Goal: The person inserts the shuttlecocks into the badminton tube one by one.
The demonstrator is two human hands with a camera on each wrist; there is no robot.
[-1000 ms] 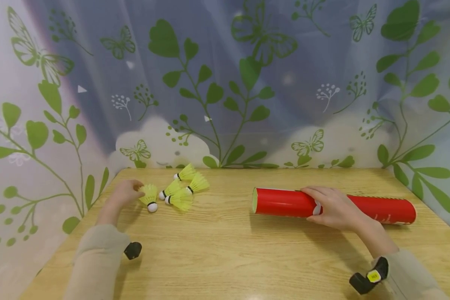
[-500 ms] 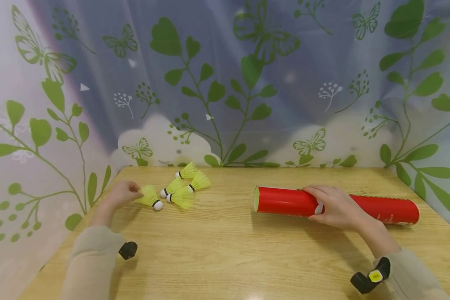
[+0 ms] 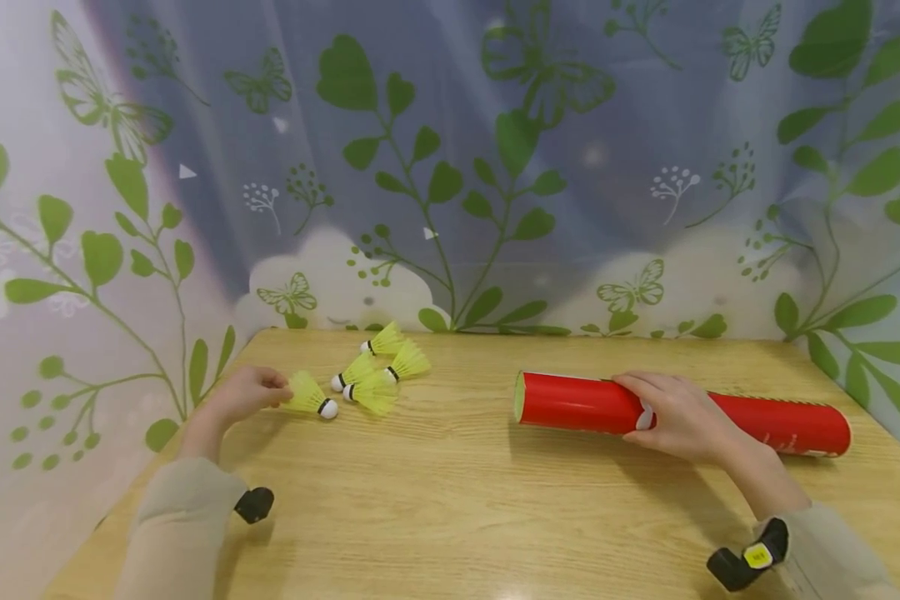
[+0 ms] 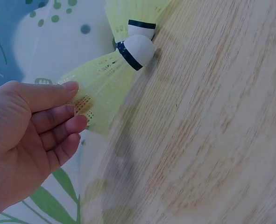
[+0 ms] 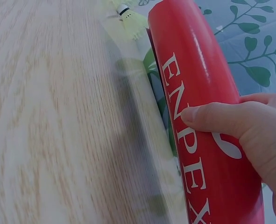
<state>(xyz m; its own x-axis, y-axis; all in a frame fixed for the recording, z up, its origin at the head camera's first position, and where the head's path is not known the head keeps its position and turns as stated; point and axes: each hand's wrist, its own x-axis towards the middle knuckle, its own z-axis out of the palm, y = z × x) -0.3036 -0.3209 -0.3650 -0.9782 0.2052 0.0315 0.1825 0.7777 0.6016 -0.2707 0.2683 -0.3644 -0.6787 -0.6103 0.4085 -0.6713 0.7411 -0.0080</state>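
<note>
My left hand (image 3: 243, 393) pinches the skirt of a yellow shuttlecock (image 3: 307, 395) between thumb and fingers. In the left wrist view that shuttlecock's white cork (image 4: 140, 50) points away from the hand, its dark band showing. Over on the right, my right hand (image 3: 678, 417) grips a long red tube (image 3: 577, 403) round its middle, thumb on the near side. The tube lies sideways, its left end toward the shuttlecocks, a pale rim showing there. White letters run along its side in the right wrist view, where the thumb (image 5: 208, 116) presses beside them.
Several more yellow shuttlecocks (image 3: 375, 390) lie in a loose cluster just right of the held one. The wooden table (image 3: 450, 500) reaches back to a patterned curtain (image 3: 457, 167) with green leaves and butterflies.
The held shuttlecock has turned so its cork points more to the right, toward the cluster. The right hand keeps its grip on the tube. The whole head view has shifted slightly.
</note>
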